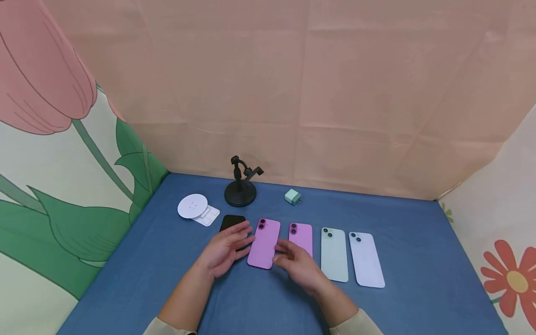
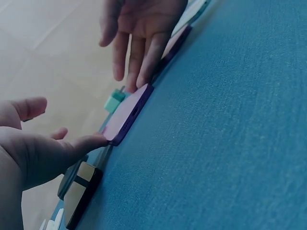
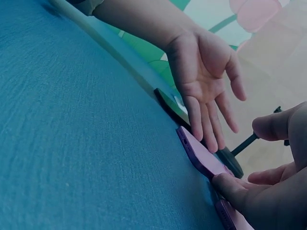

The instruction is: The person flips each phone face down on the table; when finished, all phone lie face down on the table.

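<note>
A pinkish-purple phone lies back up on the blue cloth, between the two hands. My left hand is at its left side with fingers spread and extended; in the left wrist view a fingertip seems to meet the phone's edge. My right hand is at the opposite side, fingers loosely bent, its fingers close against the phone's edge in the right wrist view. Partly behind the left hand is a black phone. A second pinkish-purple phone lies just beyond the right hand, which hides its lower part.
To the right lie a mint-green phone and a pale lavender phone. Behind stand a black phone-holder stand and a green plug charger. A white disc-shaped stand is at the left. Printed fabric walls enclose the blue table.
</note>
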`<state>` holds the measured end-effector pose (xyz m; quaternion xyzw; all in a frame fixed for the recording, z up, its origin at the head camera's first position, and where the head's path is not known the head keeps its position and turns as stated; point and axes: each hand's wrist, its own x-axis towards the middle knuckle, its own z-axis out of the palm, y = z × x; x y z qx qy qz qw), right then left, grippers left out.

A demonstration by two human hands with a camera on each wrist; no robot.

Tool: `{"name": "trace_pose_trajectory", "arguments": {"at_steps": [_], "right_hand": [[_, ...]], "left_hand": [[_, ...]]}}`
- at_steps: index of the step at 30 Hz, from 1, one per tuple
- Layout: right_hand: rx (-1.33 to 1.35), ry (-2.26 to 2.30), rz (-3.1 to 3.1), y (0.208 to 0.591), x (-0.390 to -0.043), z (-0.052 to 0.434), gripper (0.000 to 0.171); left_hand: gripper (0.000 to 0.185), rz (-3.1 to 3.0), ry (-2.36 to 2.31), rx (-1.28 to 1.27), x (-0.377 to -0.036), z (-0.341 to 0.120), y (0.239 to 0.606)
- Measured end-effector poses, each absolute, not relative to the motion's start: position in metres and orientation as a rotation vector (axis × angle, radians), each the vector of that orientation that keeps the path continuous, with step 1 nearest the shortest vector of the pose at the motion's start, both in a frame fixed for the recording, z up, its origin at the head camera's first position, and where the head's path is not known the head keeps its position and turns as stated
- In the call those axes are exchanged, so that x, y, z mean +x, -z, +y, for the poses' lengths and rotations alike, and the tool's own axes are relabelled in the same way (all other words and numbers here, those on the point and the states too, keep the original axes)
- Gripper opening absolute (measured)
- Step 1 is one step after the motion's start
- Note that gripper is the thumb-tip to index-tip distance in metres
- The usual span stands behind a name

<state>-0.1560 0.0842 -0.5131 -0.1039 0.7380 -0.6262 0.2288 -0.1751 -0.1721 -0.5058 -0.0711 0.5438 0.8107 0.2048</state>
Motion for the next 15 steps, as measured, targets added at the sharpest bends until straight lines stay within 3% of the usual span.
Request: {"name": "trace_pose_trajectory", "arguments": {"at_steps": [15], "right_hand": [[-0.325,1.710,2.103,0.5124,-0.1593,0.0805,0.066]], "left_hand": [[0.059,1.572,-2.254,-0.191,-0.1721,-0.1713,0.5060]]}}
